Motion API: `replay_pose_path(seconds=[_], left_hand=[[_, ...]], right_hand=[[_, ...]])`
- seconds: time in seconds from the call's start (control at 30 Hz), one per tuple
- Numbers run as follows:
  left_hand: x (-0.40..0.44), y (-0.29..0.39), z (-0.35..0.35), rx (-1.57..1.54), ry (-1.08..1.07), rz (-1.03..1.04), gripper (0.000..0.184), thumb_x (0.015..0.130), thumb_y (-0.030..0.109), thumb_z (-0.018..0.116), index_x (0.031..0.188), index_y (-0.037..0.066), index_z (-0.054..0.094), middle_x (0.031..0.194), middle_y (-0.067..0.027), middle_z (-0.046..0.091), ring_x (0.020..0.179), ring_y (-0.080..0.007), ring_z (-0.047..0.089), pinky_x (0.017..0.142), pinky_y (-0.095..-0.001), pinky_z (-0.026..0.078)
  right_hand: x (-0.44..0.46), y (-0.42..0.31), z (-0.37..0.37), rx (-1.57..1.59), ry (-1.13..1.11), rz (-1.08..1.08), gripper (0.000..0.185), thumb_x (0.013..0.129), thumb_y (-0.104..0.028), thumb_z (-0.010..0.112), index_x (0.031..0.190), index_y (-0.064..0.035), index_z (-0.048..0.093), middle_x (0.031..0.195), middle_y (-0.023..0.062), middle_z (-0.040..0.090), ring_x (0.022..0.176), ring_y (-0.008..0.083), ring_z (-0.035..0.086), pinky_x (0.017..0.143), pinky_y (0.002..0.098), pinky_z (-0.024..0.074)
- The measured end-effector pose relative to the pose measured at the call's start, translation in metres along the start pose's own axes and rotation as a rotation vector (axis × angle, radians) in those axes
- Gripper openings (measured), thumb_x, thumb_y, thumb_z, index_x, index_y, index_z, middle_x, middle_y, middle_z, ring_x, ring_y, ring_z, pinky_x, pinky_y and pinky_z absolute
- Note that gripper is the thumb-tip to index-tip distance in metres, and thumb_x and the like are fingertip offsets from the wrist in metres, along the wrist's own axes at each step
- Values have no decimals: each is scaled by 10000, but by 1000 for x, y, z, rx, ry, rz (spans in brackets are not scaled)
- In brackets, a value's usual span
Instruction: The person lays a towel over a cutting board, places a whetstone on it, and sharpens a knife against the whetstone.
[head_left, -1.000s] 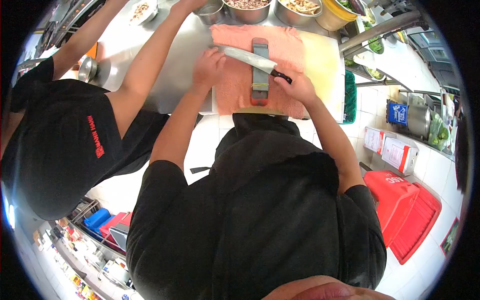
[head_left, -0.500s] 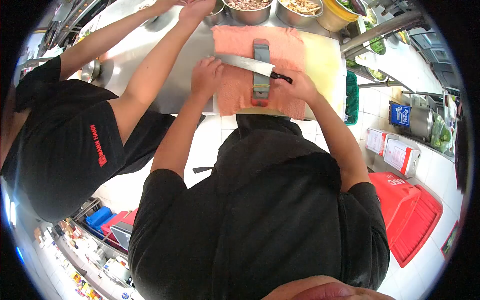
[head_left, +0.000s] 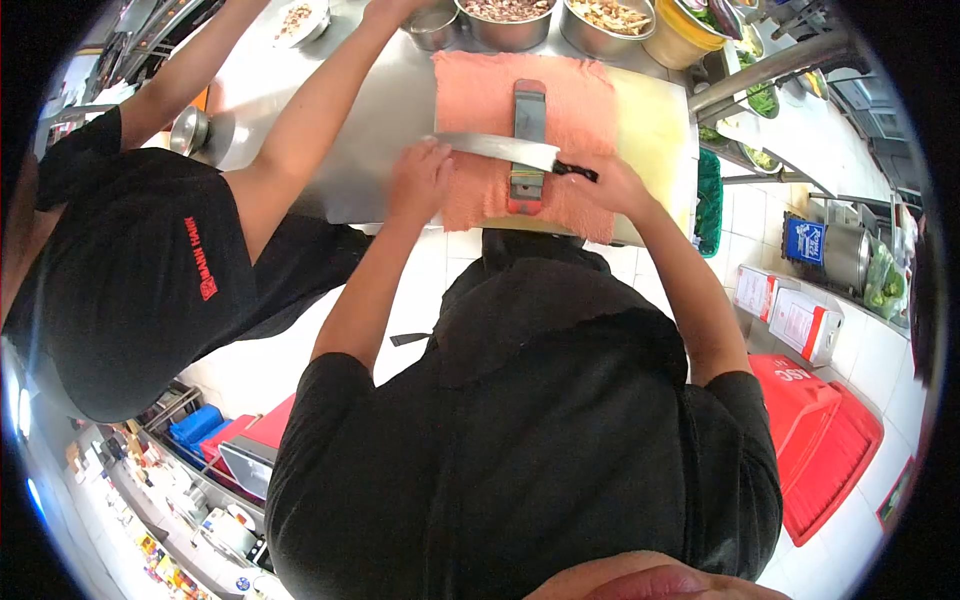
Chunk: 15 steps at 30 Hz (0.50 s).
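Note:
A long knife [head_left: 500, 147] lies crosswise over a grey sharpening stone [head_left: 530, 118] in a dark and red holder. My right hand [head_left: 610, 185] is closed round its black handle. At the other end, the fingers of my left hand [head_left: 420, 178] are closed on the tip of the blade. The stone stands lengthwise on a pink towel [head_left: 475, 90], with a yellow band round its near part. Beneath the towel is a yellowish board [head_left: 650, 130].
Behind the board stand metal bowls of food [head_left: 507, 28] and a yellow bucket [head_left: 680, 40]. At the left a co-worker in black [head_left: 150, 250] reaches over the steel table [head_left: 370, 130]. A metal rail [head_left: 765, 72] borders the right side. Red bins [head_left: 800, 430] stand lower right.
The knife and both my hands have moved nearer to my body along the stone. The co-worker's hands have moved away from the bowls' near side, toward the top edge.

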<state>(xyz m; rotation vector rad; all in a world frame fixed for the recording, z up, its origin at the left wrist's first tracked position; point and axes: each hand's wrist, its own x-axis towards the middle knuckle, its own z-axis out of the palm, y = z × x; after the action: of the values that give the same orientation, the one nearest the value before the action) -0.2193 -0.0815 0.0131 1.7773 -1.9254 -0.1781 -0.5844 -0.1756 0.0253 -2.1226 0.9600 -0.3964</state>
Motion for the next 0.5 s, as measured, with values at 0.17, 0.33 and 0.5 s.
replay_pose_path(seconds=[0.17,0.33,0.5], left_hand=[[-7,7,15,-15,77,-62,295,965,227,677,1186,55,766,1279,-196,693,1178,-411,631,1041,-528,494],[-4,-7,-7,-33,-9,-36,304,972,226,672,1200,47,764,1286,-214,690,1174,-433,627,1046,-532,490],[-16,8,14,-19,68,-4,314,962,225,687,1210,47,763,1286,-203,695,1187,-422,623,1064,-526,479]], right_hand=[[1,-5,0,84,-18,35,383,965,-282,732,1315,-125,735,1185,159,769,1067,343,749,960,424,572],[7,-16,-1,38,-42,71,378,958,-276,741,1308,-131,740,1209,153,765,1094,338,743,977,417,571],[-18,-13,3,35,14,60,392,965,-234,731,1339,-115,718,1200,141,773,1088,321,751,968,394,574]])
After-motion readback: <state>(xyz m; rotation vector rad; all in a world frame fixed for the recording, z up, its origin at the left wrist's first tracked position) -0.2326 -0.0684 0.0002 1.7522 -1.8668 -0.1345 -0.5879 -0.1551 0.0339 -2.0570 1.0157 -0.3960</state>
